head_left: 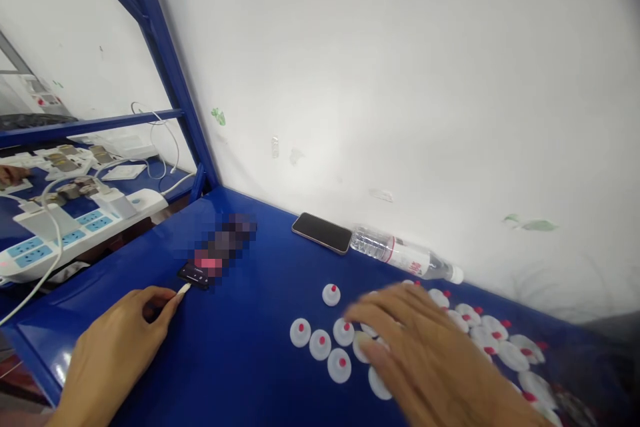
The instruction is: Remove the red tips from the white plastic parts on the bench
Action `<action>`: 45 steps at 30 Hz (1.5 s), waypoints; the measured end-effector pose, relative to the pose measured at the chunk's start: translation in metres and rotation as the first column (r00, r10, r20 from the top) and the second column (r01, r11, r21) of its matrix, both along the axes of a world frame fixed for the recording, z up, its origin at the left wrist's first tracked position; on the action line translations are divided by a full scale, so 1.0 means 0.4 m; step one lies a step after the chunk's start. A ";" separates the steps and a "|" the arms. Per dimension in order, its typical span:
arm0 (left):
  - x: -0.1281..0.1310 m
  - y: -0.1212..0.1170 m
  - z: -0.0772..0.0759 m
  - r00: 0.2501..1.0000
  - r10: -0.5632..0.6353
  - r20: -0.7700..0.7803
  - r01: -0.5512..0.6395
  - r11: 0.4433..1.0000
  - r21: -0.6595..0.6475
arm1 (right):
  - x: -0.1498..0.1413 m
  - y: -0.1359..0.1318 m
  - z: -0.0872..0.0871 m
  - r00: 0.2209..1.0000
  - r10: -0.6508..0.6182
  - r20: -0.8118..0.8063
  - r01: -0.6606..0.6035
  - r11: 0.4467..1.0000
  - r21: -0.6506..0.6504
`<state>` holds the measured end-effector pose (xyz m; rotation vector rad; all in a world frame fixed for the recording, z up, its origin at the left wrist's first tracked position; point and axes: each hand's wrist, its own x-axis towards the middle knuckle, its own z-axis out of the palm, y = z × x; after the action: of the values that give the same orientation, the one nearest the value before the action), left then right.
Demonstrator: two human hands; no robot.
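Observation:
My left hand (117, 340) rests on the blue table (240, 360) at the lower left, fingers curled loosely, the forefinger's long nail touching a small black device (194, 275). Nothing is held in it. My right hand (425, 360) hovers flat with fingers stretched out over several white round caps with red centres (320, 344), its fingertips on or just above one cap. It is a little blurred by motion.
A dark phone (323, 232) and a clear water bottle (405, 257) lie on their sides by the white wall. More white caps (500, 337) spread to the right. White power strips (75, 230) with cables sit on the neighbouring table, beyond a blue frame post (165, 67).

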<state>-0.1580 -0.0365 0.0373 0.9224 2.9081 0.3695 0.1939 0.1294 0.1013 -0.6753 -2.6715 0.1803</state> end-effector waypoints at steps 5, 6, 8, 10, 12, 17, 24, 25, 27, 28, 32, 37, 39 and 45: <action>-0.006 0.012 0.002 0.991 -0.128 -0.029 0.117 0.964 -0.239 | -0.337 0.076 0.029 0.957 0.237 0.168 -0.231 0.972 -0.049; -0.011 0.014 -0.004 0.982 -0.182 -0.058 0.158 0.945 -0.287 | -0.402 0.100 0.020 0.964 0.209 0.166 -0.205 0.978 -0.046; -0.023 0.018 -0.021 0.951 -0.289 -0.108 0.241 0.914 -0.326 | -0.517 0.151 -0.008 0.970 0.169 0.173 -0.161 0.985 -0.060; -0.037 0.023 -0.041 0.928 -0.348 -0.132 0.294 0.904 -0.310 | -0.605 0.195 -0.041 0.975 0.123 0.186 -0.108 0.990 -0.090; -0.049 0.029 -0.061 0.919 -0.371 -0.133 0.326 0.906 -0.271 | -0.665 0.225 -0.072 0.974 0.102 0.201 -0.077 0.989 -0.127; -0.052 0.049 -0.084 0.915 -0.371 -0.156 0.334 0.916 -0.220 | -0.730 0.243 -0.115 0.971 0.110 0.212 -0.071 0.981 -0.182; -0.025 0.067 -0.076 0.927 -0.343 -0.155 0.300 0.922 -0.246 | -0.744 0.242 -0.125 0.973 0.117 0.198 -0.077 0.977 -0.199; -0.023 0.068 -0.075 0.928 -0.342 -0.151 0.300 0.922 -0.246 | -0.743 0.241 -0.125 0.975 0.116 0.191 -0.077 0.977 -0.197; -0.020 0.071 -0.073 0.926 -0.350 -0.143 0.308 0.917 -0.253 | -0.738 0.239 -0.126 0.979 0.109 0.175 -0.076 0.979 -0.187; -0.020 0.072 -0.072 0.924 -0.356 -0.141 0.313 0.914 -0.258 | -0.735 0.237 -0.126 0.980 0.106 0.165 -0.076 0.981 -0.181; -0.021 0.076 -0.067 0.913 -0.377 -0.154 0.328 0.905 -0.270 | -0.728 0.235 -0.127 0.984 0.106 0.142 -0.080 0.981 -0.177; -0.025 0.080 -0.072 0.912 -0.377 -0.164 0.327 0.906 -0.268 | -0.736 0.245 -0.132 0.983 0.117 0.142 -0.087 0.976 -0.201; -0.025 0.081 -0.077 0.916 -0.364 -0.168 0.313 0.911 -0.269 | -0.742 0.249 -0.136 0.982 0.123 0.141 -0.092 0.973 -0.213; -0.021 0.083 -0.082 0.922 -0.345 -0.175 0.295 0.920 -0.258 | -0.742 0.250 -0.147 0.987 0.124 0.101 -0.096 0.964 -0.247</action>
<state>-0.1663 -0.0034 0.0043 1.4495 2.8216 -0.0929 -0.1031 0.2295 0.0425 -0.6257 -2.8281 0.5192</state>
